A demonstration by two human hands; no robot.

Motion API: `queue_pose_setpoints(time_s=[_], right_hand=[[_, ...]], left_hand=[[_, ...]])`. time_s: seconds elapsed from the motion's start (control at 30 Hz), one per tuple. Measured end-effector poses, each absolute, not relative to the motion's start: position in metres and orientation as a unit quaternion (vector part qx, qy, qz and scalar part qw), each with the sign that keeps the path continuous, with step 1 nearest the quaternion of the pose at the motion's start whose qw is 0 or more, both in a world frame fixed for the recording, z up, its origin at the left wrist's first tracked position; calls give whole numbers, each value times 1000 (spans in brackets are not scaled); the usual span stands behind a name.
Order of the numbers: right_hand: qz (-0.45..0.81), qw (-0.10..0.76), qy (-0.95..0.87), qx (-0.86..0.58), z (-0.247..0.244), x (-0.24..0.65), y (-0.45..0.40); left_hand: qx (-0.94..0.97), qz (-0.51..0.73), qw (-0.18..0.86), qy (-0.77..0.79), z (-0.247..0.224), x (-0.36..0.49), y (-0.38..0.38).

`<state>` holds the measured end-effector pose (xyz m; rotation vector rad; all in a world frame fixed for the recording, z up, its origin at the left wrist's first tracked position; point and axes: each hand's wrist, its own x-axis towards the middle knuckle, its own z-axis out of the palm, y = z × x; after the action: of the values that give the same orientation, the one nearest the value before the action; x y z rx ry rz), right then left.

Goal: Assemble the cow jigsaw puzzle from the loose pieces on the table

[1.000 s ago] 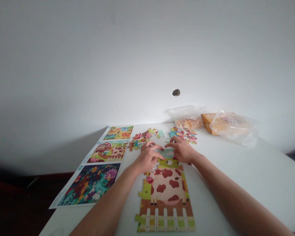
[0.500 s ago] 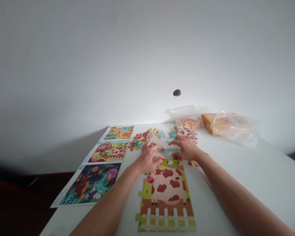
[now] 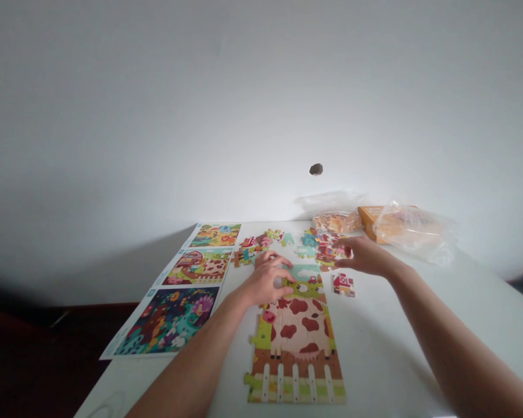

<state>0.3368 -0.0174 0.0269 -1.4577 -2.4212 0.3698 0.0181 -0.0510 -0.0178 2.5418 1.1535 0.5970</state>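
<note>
A partly joined jigsaw (image 3: 303, 334) with a spotted cow above a white fence lies in the middle of the table. My left hand (image 3: 270, 280) rests on its upper left edge, fingers spread and bent. My right hand (image 3: 361, 254) hovers beside a cluster of loose red and white pieces (image 3: 326, 251), thumb and fingers apart, with nothing visible between them. Nearer me lies a barn piece (image 3: 344, 284), just right of the jigsaw. More loose pieces (image 3: 249, 249) are spread behind my left hand.
On the left lies a printed sheet (image 3: 157, 291) with three pictures. At the back right are a clear bag of pieces (image 3: 337, 221), an orange box (image 3: 370, 223) and a crumpled plastic bag (image 3: 422, 232). A wall (image 3: 253, 116) rises behind the white table (image 3: 401, 325).
My right hand has left the jigsaw's top edge and moved right to the loose pieces, uncovering the jigsaw's upper right. My left hand has stayed nearly in place. The view has shifted slightly.
</note>
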Motion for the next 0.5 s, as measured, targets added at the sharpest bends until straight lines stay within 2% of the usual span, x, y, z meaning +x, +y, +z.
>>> queue_pose_setpoints(time_s=[0.1, 0.27, 0.5], right_hand=[[118, 130, -845, -505, 7, 366, -36], [149, 256, -813, -501, -38, 396, -65], [187, 311, -787, -498, -36, 398, -57]], left_hand=[[885, 204, 137, 396, -19, 18, -51], [894, 199, 127, 382, -21, 17, -49], [900, 200, 107, 373, -22, 16, -40]])
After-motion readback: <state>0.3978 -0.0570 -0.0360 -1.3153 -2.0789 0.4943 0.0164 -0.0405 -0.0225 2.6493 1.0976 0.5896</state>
